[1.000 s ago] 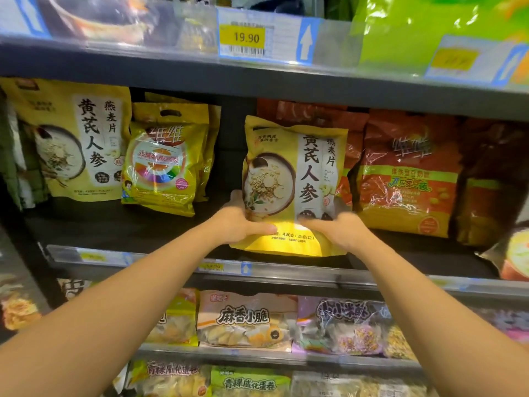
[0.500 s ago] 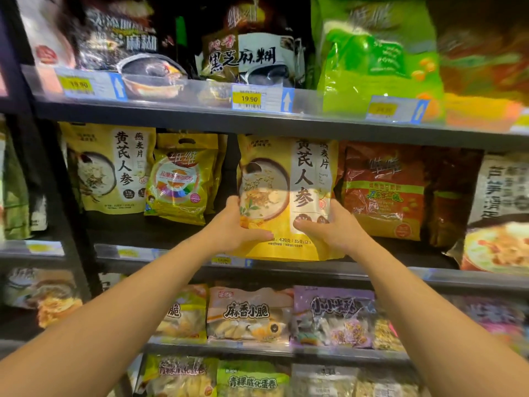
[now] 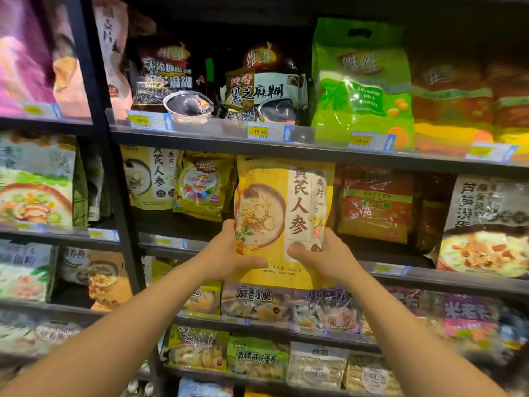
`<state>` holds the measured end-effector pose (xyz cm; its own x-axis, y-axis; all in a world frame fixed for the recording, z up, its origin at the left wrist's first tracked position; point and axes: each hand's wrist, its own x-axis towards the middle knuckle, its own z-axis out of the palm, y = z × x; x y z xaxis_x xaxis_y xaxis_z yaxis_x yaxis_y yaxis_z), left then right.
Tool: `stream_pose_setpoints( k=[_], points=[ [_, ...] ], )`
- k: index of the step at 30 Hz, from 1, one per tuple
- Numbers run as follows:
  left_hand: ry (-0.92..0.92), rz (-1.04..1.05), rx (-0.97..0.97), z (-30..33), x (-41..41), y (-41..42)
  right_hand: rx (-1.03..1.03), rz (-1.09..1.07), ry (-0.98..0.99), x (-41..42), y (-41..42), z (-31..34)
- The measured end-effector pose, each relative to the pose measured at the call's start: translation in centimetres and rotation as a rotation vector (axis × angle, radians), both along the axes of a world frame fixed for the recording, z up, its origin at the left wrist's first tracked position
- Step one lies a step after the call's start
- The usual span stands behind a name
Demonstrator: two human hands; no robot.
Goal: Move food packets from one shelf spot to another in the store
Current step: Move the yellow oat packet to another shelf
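A yellow oatmeal packet (image 3: 283,202) with a bowl picture and black characters is held upright in front of the middle shelf (image 3: 400,272). My left hand (image 3: 229,253) grips its lower left edge, thumb across the front. My right hand (image 3: 320,257) grips its lower right side, thumb on the front. The packet's bottom hangs below the shelf lip, off the shelf board. A matching yellow oatmeal packet (image 3: 148,179) stands at the left of the same shelf, beside a smaller yellow foil packet (image 3: 201,187).
Orange-red packets (image 3: 375,202) stand right of the held packet. The upper shelf (image 3: 217,130) carries black sesame packets (image 3: 263,87) and a green bag (image 3: 362,81). Lower shelves hold snack packets (image 3: 254,302). A black upright post (image 3: 114,181) divides the left bay.
Both hands have lifted the yellow packet off the shelf and pulled it toward me, so it looks larger. The view has tilted upward, showing more of the upper shelf.
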<state>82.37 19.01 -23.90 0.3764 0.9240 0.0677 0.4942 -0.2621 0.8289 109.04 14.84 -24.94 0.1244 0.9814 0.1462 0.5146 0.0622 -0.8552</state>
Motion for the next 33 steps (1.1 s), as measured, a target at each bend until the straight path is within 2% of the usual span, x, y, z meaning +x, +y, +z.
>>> stream_pose_setpoints(
  k=[20, 25, 33],
  points=[
    [-0.069, 0.023, 0.011, 2.7, -4.0, -6.3, -0.104, 0.037, -0.059, -3.8, -5.4, 4.9],
    [-0.080, -0.029, 0.012, 3.1, -6.8, -6.8, -0.127, -0.001, -0.019, -6.9, -7.2, 5.4],
    [-0.081, -0.086, -0.019, 3.2, -13.7, -8.7, -0.116, -0.053, -0.072, -13.7, -10.1, 5.6]
  ],
)
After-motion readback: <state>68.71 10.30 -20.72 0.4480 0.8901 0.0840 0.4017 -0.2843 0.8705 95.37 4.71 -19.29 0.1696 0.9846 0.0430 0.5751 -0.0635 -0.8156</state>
